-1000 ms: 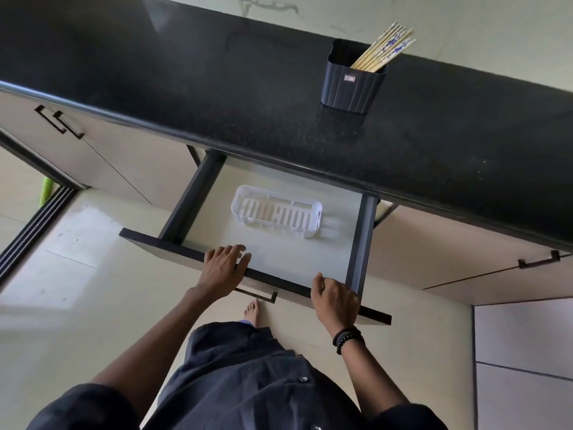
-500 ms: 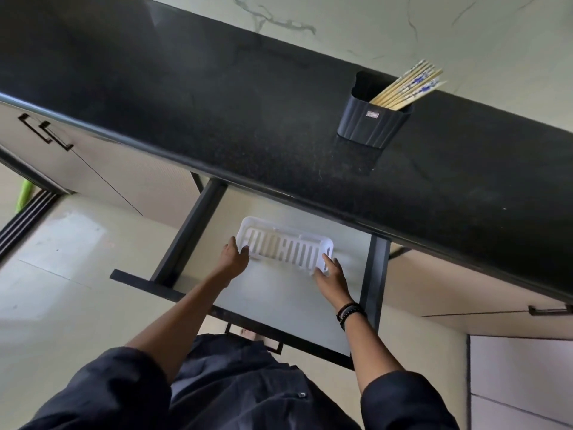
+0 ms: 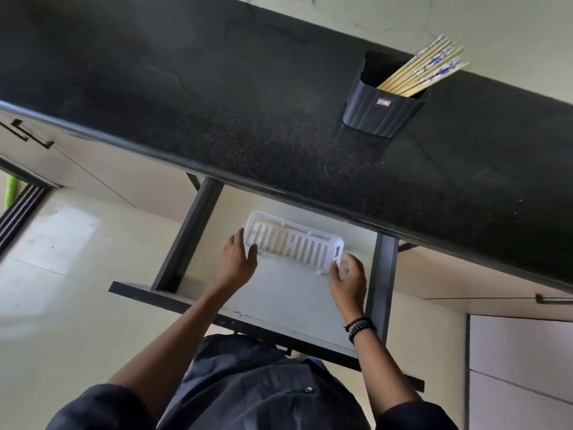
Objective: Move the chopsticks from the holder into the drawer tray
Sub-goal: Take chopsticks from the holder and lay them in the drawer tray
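Both hands had moved off the drawer (image 3: pixel 383 274) front; left hand (image 3: pixel 237 265) and right hand (image 3: pixel 348 277) fingers grasped the tray (image 3: pixel 294 243) ends. Chopsticks (image 3: pixel 424 69) remained in holder (image 3: pixel 384 116).

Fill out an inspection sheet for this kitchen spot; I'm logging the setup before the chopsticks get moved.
Surface: black speckled countertop, carrying the holder.
Job's things: chopsticks lean in the dark holder; the white slotted tray lies empty in the open drawer.
Clutter: nothing seen.
Hands: left hand holds the tray's left end between thumb and fingers; right hand is at its right end, blurred, grip unclear.
Cables: nothing seen.
Surroundings: pale cabinet fronts with dark handles, pale floor, a green thing at the left edge, dark bands on the right wrist.
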